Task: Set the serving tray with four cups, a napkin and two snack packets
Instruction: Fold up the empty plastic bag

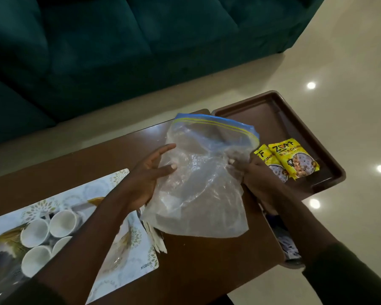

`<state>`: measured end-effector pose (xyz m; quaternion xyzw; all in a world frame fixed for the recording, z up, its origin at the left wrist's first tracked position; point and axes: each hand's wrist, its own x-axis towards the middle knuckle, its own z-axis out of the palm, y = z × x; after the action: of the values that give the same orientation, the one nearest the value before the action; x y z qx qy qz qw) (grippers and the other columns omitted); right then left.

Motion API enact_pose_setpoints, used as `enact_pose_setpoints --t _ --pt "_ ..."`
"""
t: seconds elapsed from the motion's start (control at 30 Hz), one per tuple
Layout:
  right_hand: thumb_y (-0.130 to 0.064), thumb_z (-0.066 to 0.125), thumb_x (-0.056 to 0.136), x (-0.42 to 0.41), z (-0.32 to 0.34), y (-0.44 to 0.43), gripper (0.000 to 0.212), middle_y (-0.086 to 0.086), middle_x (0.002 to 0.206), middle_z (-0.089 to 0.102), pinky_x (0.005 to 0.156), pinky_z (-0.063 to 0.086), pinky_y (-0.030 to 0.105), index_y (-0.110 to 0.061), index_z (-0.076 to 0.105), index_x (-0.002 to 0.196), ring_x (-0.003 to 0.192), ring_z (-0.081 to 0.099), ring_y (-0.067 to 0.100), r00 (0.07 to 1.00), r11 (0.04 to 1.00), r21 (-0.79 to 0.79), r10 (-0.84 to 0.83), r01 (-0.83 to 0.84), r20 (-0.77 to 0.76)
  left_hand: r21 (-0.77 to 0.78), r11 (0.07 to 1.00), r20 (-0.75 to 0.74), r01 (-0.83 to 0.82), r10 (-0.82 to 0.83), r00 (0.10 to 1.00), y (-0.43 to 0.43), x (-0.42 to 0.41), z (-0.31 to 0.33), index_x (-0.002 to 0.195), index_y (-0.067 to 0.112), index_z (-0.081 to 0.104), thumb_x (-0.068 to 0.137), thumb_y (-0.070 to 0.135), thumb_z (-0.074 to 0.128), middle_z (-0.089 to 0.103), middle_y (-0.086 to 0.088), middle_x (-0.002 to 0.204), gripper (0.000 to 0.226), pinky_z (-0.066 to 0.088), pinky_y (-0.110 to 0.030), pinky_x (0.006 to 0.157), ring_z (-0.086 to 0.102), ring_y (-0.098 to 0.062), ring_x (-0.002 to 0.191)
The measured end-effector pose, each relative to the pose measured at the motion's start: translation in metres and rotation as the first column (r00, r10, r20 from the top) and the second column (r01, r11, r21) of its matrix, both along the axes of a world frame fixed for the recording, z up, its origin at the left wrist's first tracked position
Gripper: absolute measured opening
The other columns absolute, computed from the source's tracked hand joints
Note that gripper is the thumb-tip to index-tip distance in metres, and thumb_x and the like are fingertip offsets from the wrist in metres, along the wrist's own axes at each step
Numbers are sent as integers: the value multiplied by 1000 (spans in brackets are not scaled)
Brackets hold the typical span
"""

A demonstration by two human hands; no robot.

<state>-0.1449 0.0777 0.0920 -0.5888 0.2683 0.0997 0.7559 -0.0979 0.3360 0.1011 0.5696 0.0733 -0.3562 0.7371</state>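
Note:
A clear zip-top plastic bag (204, 179) with a blue and yellow seal is held above the brown table. My left hand (149, 175) grips its left side and my right hand (253, 172) pinches its right side. Two yellow snack packets (291, 160) lie side by side in the dark brown serving tray (330, 172), just right of my right hand. Several white cups (63, 223) stand clustered on a patterned placemat (123, 256) at the lower left. Folded pale napkins (157, 238) peek out under the bag's lower left corner.
The wooden table (207, 267) ends close on the right, where the tray overhangs a glossy cream floor (350, 73). A dark green sofa (119, 51) fills the far side. Something dark with a pattern (286, 243) sits under the table's right edge.

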Motion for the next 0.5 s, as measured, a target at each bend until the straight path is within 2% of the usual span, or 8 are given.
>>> enact_pose_setpoints --t 0.03,0.13,0.17,0.23,0.3,0.4,0.47,0.5 --pt "-10 66 87 1 -1 2 23 13 101 67 64 58 24 -4 63 109 79 71 18 1000 1000 18 -4 4 9 -21 1000 -13 8 -9 1000 2 -2 -4 128 31 62 82 -2 67 66 13 124 57 56 -22 78 68 -7 108" --pt "-26 74 80 -3 -10 4 40 11 116 70 72 60 34 -21 56 115 97 72 25 998 995 90 -35 30 49 104 991 62 -87 81 995 5 -6 -11 118 28 68 83 -15 58 64 4 124 57 55 -18 66 70 -8 92" --pt "-24 75 80 -6 -15 6 45 11 119 68 71 60 34 -24 50 117 99 71 25 997 996 58 -66 63 48 125 982 67 -141 134 989 6 -6 -11 113 27 70 83 -16 56 64 -2 122 54 56 -20 62 70 -9 85" --pt "-16 73 83 -14 -22 8 50 13 119 66 65 59 30 -27 39 118 93 73 25 995 992 -91 -78 84 67 147 970 61 -196 189 980 8 -5 -11 106 25 71 84 -14 57 68 -10 114 47 59 -31 70 71 -15 82" --pt "-9 69 86 -20 -29 5 44 11 104 72 60 58 30 -25 37 112 83 74 22 992 971 -234 -21 50 126 195 952 101 -235 219 971 11 -5 -9 103 21 70 85 -11 59 70 -12 98 38 55 -35 76 70 -15 76" --pt "4 55 91 -18 -18 -11 24 -1 78 74 58 52 30 -20 50 89 64 67 12 979 951 -291 -51 107 196 230 916 169 -328 295 941 20 2 -4 107 12 67 88 -13 56 66 -10 93 33 58 -27 71 66 -12 71" --pt "3 49 93 -14 -8 -20 29 0 84 75 65 52 32 -20 64 81 67 66 13 972 955 -267 -69 130 225 248 917 163 -314 280 946 28 7 -2 118 7 63 90 -11 54 66 -10 92 34 57 -29 75 64 -14 74" --pt "-7 53 94 -13 -4 -21 22 1 93 75 72 55 36 -22 69 88 77 69 17 975 957 -278 -19 81 220 240 931 144 -276 247 958 30 8 -1 120 8 63 90 -9 55 68 -9 88 35 57 -30 74 66 -14 73"
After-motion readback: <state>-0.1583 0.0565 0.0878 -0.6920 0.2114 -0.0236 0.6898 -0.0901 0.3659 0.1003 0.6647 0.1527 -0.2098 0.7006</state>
